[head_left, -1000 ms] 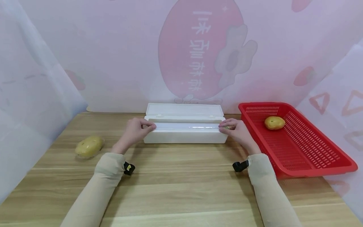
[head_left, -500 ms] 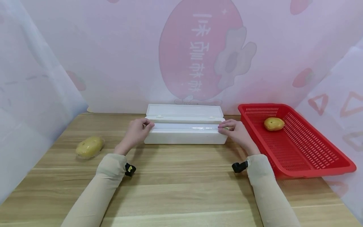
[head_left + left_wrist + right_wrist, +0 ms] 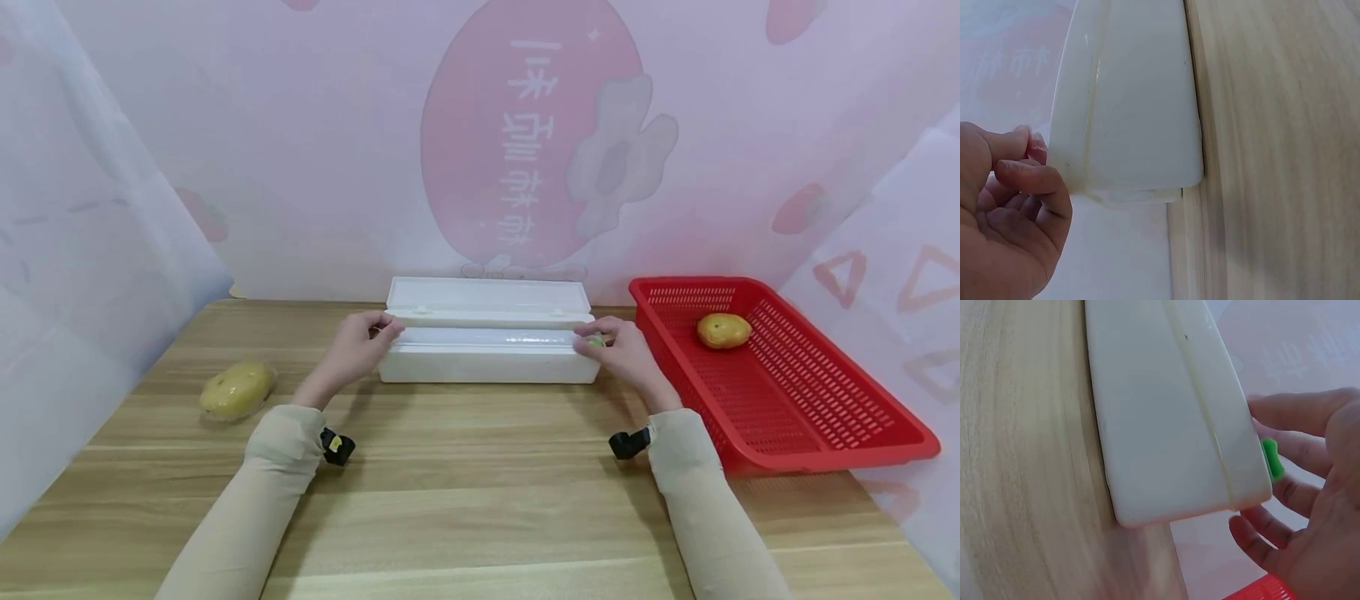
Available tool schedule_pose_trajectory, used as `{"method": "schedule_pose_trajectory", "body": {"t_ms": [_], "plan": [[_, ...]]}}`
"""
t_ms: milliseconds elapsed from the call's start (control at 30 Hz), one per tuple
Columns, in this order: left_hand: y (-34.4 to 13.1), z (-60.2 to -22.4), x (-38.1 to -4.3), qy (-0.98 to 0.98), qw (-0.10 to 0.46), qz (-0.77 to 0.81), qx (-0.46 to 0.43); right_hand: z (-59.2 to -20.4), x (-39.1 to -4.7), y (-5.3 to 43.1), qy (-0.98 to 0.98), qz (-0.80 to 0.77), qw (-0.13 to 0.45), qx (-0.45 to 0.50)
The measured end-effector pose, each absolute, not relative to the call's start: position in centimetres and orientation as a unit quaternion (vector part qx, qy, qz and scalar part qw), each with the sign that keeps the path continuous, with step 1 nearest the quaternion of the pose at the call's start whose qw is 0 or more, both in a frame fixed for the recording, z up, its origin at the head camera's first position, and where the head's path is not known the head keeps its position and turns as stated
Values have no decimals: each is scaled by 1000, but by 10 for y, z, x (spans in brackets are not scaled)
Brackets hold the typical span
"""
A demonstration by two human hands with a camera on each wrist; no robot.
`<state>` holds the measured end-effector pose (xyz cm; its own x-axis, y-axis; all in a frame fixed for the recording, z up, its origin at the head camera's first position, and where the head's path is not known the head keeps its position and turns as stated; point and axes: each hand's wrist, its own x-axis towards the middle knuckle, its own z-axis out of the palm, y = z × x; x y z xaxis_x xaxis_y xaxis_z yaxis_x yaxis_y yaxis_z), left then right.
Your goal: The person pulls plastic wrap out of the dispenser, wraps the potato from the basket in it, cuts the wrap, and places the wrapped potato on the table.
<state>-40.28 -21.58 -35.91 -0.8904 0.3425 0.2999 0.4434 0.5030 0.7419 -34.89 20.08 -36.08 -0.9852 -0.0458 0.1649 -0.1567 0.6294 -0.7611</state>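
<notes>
A white cling film dispenser box (image 3: pixel 487 367) stands on the table with its lid (image 3: pixel 487 293) raised at the back. Clear cling film (image 3: pixel 525 339) shines along its top opening. At the box's left end, my left hand (image 3: pixel 356 350) pinches the film's edge between thumb and index finger; a clear bit shows at the fingertips in the left wrist view. At the right end my right hand (image 3: pixel 626 354) has thumb and index finger together on the film at the top edge. A green slider (image 3: pixel 1272 459) sits beside the right fingers, partly hidden by them.
A potato (image 3: pixel 237 390) in clear wrap lies on the wooden table (image 3: pixel 480 500) at left. To the right stands a red perforated basket (image 3: pixel 832 458) with another potato (image 3: pixel 723 331) inside. A printed pink cloth (image 3: pixel 315 167) hangs behind the box.
The left fingertips have shifted slightly left along the box top. My right hand has moved very little, and more of the green slider shows. The box and potatoes stay put.
</notes>
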Motion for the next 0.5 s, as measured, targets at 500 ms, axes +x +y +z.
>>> {"method": "schedule_pose_trajectory", "body": {"t_ms": [500], "plan": [[-211,-356,-399,-867,74,-452,-196,-353,-354,197,-915,396,66,40]]}}
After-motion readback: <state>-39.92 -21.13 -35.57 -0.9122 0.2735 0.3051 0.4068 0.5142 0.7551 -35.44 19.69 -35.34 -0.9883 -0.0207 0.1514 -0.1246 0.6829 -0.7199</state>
